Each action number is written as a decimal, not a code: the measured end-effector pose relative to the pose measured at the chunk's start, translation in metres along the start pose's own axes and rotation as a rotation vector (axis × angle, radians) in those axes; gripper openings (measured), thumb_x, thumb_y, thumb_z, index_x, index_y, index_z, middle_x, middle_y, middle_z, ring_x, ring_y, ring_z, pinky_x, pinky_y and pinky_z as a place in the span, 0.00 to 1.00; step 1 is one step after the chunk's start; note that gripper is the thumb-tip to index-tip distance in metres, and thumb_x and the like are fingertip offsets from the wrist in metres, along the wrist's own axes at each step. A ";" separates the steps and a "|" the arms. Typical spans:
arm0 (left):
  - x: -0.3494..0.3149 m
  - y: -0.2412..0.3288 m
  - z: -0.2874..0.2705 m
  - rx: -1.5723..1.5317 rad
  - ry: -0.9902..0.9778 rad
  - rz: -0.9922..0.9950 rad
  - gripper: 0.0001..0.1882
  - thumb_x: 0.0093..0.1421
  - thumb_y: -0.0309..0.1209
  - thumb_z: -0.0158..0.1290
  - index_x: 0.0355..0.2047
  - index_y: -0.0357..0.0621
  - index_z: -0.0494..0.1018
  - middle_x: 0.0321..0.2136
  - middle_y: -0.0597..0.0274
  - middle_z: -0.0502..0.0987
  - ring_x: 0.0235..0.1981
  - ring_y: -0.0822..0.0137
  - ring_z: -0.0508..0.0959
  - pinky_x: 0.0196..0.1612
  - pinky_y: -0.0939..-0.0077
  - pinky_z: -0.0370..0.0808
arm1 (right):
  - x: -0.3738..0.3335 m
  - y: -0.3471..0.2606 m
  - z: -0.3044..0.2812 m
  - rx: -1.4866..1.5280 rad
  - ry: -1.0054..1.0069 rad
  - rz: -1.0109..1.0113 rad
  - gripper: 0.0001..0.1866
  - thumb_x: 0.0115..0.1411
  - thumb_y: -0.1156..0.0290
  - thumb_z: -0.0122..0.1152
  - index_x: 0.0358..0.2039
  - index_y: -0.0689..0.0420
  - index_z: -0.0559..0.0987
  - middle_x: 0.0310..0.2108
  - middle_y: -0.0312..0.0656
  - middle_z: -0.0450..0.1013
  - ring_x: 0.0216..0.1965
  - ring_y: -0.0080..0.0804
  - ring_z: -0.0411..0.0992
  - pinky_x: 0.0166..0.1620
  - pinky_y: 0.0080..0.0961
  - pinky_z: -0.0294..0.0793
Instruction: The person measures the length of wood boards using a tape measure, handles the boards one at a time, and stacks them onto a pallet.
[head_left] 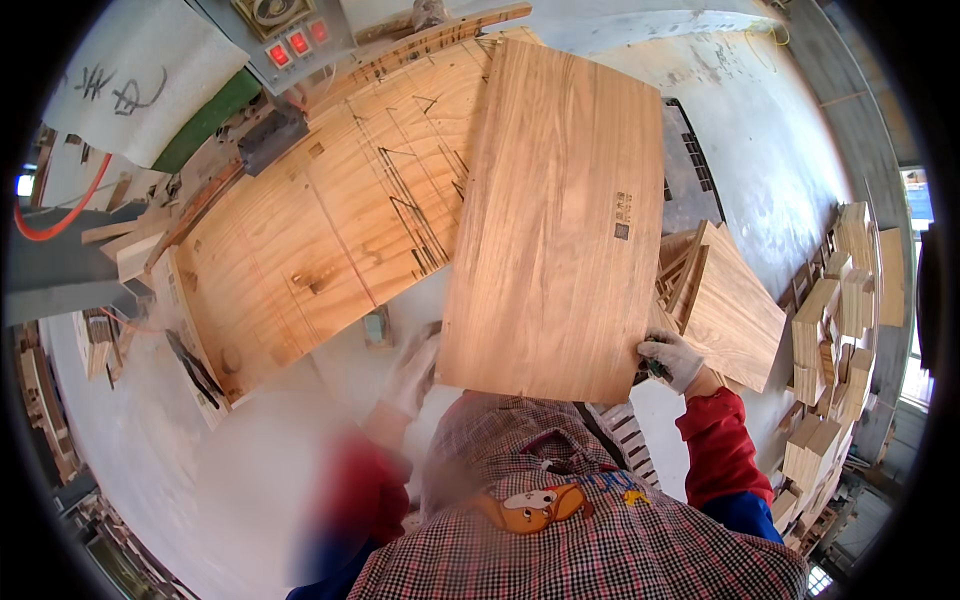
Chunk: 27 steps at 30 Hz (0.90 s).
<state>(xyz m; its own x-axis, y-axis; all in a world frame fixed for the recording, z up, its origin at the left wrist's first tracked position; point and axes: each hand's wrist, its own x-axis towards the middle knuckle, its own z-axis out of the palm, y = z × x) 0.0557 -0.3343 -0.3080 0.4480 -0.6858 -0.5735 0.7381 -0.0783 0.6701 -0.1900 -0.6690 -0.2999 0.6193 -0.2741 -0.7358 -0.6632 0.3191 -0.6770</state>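
Observation:
A large rectangular wooden board (555, 230) with straight brown grain is held up in front of my body. Near its lower right corner, my right hand (672, 362) in a pale glove with dark fingertips is closed on the edge. At the lower left edge is my left hand (412, 372), also gloved; a hazy smear softens its outline and its fingertips go behind the board. A small dark printed mark (621, 232) sits right of the board's middle. The board's far end overlaps a pale wooden worktop (330, 220) marked with black lines.
More cut boards (738, 310) lie stacked at an angle beyond my right hand. Several piles of wooden pieces (820, 330) line the far right. A grey control box (290, 40) with red lit switches stands at the back left, near a hanging white sheet (145, 80) and an orange hose (65, 230).

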 end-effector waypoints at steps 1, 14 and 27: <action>0.010 0.000 0.001 0.053 0.051 0.005 0.31 0.62 0.46 0.48 0.58 0.36 0.58 0.54 0.55 0.66 0.56 0.63 0.65 0.55 0.65 0.64 | 0.000 -0.001 -0.002 -0.052 -0.036 -0.084 0.08 0.55 0.71 0.60 0.34 0.60 0.75 0.22 0.37 0.71 0.20 0.25 0.70 0.22 0.20 0.69; 0.040 0.005 0.016 -0.042 0.071 -0.080 0.36 0.61 0.56 0.43 0.61 0.45 0.56 0.56 0.58 0.64 0.57 0.61 0.64 0.57 0.67 0.63 | 0.002 0.010 0.000 -0.283 -0.024 -0.322 0.08 0.56 0.73 0.57 0.36 0.62 0.75 0.28 0.38 0.72 0.30 0.27 0.72 0.34 0.21 0.73; -0.071 -0.033 -0.057 -0.239 0.347 0.001 0.30 0.56 0.40 0.55 0.56 0.49 0.60 0.52 0.63 0.68 0.52 0.61 0.69 0.51 0.54 0.67 | 0.016 -0.035 0.197 -0.284 -0.670 -0.209 0.22 0.57 0.66 0.59 0.51 0.62 0.70 0.39 0.40 0.71 0.42 0.26 0.68 0.48 0.23 0.68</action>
<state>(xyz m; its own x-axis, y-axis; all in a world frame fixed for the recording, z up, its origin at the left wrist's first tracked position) 0.0278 -0.2416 -0.3164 0.5623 -0.3979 -0.7249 0.8153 0.1204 0.5663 -0.0737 -0.5057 -0.2847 0.8069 0.3355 -0.4861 -0.5307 0.0504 -0.8461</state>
